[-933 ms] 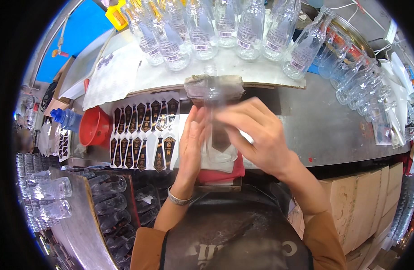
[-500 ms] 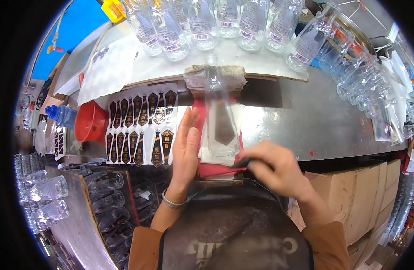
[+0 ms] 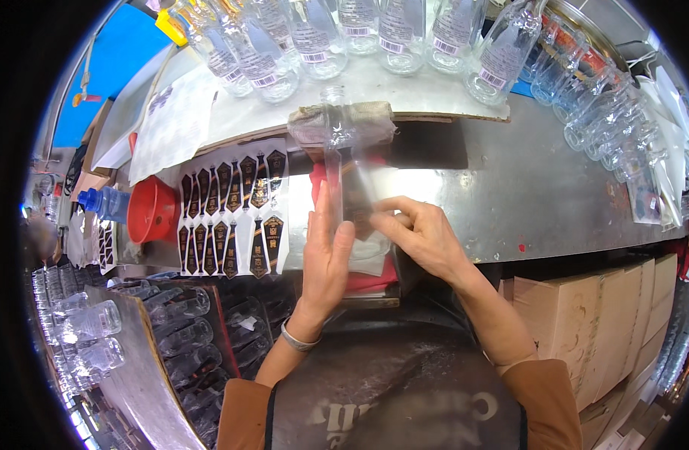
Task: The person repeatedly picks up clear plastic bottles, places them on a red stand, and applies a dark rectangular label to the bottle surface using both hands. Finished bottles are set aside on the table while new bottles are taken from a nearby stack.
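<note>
A clear glass bottle (image 3: 338,161) lies with its neck on a cloth-wrapped rest (image 3: 305,124) and its base toward me. A dark tapered label (image 3: 357,196) shows on its body, partly blurred. My left hand (image 3: 326,259) lies along the bottle's left side, fingers stretched out and together. On the other side, my right hand (image 3: 423,236) has its fingers curled in at the bottle's lower edge; whatever they hold, if anything, is hidden. Beneath the bottle are white and red cloths (image 3: 363,281). Left of it lies a sheet of black-and-gold labels (image 3: 232,217).
Several upright bottles (image 3: 314,49) line the back shelf, with more glassware (image 3: 584,112) at the right. A red bowl (image 3: 151,210) and a blue-capped plastic bottle (image 3: 104,201) stand left. Cardboard boxes (image 3: 554,315) sit low right; crated bottles (image 3: 183,337) low left.
My right hand has moved up and left against the bottle's side; the dark thing at its fingers earlier no longer shows. My left hand has shifted slightly right relative to the view.
</note>
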`<state>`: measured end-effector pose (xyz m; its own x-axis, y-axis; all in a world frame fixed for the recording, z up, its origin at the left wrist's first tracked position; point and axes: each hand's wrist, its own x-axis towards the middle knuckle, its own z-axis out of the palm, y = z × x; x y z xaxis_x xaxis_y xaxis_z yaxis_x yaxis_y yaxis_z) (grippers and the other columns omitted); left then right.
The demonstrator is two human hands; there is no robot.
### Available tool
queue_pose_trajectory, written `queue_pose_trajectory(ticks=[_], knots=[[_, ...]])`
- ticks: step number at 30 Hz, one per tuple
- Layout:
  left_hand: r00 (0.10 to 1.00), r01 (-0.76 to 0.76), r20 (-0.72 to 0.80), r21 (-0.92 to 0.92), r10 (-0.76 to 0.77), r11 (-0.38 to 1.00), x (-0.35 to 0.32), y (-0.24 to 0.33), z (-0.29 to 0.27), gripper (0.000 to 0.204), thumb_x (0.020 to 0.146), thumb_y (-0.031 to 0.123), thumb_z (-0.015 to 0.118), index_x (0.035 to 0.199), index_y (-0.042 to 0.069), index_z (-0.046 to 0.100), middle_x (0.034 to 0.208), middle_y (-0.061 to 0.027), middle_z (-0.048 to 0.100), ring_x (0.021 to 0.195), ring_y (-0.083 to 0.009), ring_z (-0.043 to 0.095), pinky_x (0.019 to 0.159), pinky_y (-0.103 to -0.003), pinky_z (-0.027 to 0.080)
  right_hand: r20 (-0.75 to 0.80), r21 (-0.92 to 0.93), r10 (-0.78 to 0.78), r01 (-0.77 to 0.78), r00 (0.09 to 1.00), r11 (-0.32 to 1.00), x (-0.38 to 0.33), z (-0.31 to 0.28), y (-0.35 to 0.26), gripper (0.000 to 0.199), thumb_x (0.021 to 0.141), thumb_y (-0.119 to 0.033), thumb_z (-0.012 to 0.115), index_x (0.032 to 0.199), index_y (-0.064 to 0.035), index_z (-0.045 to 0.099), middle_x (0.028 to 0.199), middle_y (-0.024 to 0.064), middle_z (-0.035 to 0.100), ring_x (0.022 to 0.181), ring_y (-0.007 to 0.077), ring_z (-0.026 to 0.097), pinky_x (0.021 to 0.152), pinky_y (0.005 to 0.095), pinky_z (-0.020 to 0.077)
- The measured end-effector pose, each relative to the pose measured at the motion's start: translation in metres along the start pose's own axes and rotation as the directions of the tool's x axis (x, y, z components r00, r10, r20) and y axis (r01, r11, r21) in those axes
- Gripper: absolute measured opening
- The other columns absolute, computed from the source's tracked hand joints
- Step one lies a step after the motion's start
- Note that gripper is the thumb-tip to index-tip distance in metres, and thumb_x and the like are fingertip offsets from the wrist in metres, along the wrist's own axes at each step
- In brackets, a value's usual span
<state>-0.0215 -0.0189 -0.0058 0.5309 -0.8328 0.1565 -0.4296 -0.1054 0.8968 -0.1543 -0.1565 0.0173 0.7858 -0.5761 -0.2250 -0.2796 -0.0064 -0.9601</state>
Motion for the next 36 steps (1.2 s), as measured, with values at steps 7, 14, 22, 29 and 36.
queue_pose_trajectory(ticks=[7, 14, 22, 29, 36], knots=[[0.998, 0.061, 0.004, -0.102, -0.061, 0.993, 0.003, 0.014, -0.002, 0.066, 0.105, 0.029, 0.051, 0.156, -0.006, 0.027, 0.16, -0.0252, 0.032, 0.148, -0.0343, 0.032, 0.121, -0.042, 0.024, 0.028, 0.003, 0.012, -0.012, 1.0, 1.0, 0.001, -0.001, 0.002, 0.039, 0.098, -0.028, 0.066, 0.119, 0.0049, 0.066, 0.08, 0.0057, 0.071, 0.074, 0.0058, 0.057, 0.067, 0.0247, 0.0475], [0.998, 0.062, -0.02, -0.125, -0.065, 0.99, 0.001, -0.002, 0.0, 0.066, 0.102, 0.023, 0.052, 0.155, -0.007, 0.028, 0.159, -0.026, 0.034, 0.148, -0.0356, 0.032, 0.121, -0.042, 0.024, -0.096, 0.239, -0.017, 0.04, 0.995, 0.97, 0.009, -0.022, 0.024, 0.03, 0.101, -0.022, 0.061, 0.119, 0.0019, 0.067, 0.094, 0.0005, 0.065, 0.089, 0.0071, 0.059, 0.078, 0.0229, 0.0476], [0.998, 0.06, -0.024, -0.161, -0.065, 0.985, 0.001, 0.0, 0.0, 0.068, 0.1, 0.024, 0.056, 0.154, -0.007, 0.029, 0.155, -0.0252, 0.041, 0.145, -0.036, 0.036, 0.12, -0.044, 0.025, -0.037, -0.301, -0.623, 0.586, 0.782, 0.753, 0.042, -0.025, -0.042, 0.032, 0.085, -0.002, 0.065, 0.118, -0.0002, 0.064, 0.107, 0.0154, 0.069, 0.1, 0.0278, 0.068, 0.09, 0.0345, 0.0516], [0.992, 0.123, 0.019, -0.258, -0.123, 0.958, 0.003, 0.003, -0.002, 0.068, 0.1, 0.017, 0.055, 0.156, -0.008, 0.024, 0.157, -0.0257, 0.037, 0.147, -0.032, 0.035, 0.122, -0.041, 0.024, 0.077, -0.474, -0.73, 0.669, 0.679, 0.572, 0.08, -0.035, -0.069, 0.032, 0.085, 0.0, 0.064, 0.117, -0.0023, 0.066, 0.104, 0.0161, 0.069, 0.092, 0.0294, 0.068, 0.084, 0.0359, 0.0534], [0.945, 0.328, 0.031, -0.041, -0.327, 0.944, 0.093, 0.031, -0.029, 0.06, 0.102, 0.049, 0.052, 0.117, -0.009, 0.061, 0.106, -0.0194, 0.069, 0.101, -0.0238, 0.063, 0.093, -0.036, 0.048, -0.286, -0.127, -0.539, 0.526, 0.792, 0.841, 0.067, -0.05, -0.061, 0.031, 0.094, -0.001, 0.06, 0.125, 0.0, 0.063, 0.11, 0.0027, 0.063, 0.098, 0.0087, 0.056, 0.089, 0.0246, 0.0461]])
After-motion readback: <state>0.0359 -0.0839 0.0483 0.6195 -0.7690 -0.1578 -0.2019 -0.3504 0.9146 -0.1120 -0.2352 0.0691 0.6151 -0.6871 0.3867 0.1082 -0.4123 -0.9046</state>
